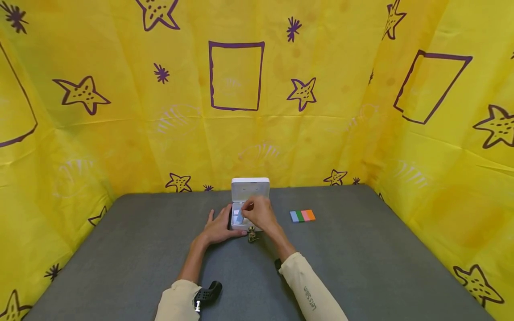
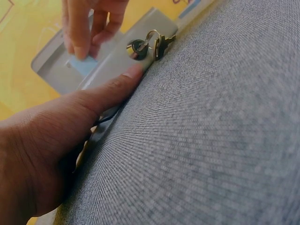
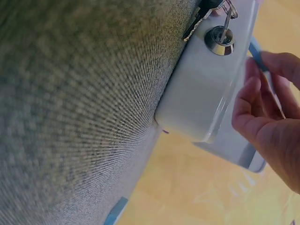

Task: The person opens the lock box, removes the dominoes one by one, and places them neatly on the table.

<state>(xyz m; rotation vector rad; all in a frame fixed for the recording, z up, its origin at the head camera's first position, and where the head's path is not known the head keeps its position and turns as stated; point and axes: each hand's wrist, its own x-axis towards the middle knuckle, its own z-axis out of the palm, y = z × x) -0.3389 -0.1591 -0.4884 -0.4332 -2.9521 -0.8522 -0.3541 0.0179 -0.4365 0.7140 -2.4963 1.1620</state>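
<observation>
A small white lock box stands on the grey table with its lid raised. My right hand is over the box's opening and pinches a light blue sticky note between thumb and fingers. In the left wrist view the blue note shows below those fingertips. My left hand lies against the box's left side, fingers extended, its straight thumb along the front wall near the lock. A ring of keys hangs from that lock, one key inserted.
To the right of the box lies a row of sticky notes in blue, green, pink and orange. The grey table ends at a yellow patterned cloth behind and at both sides.
</observation>
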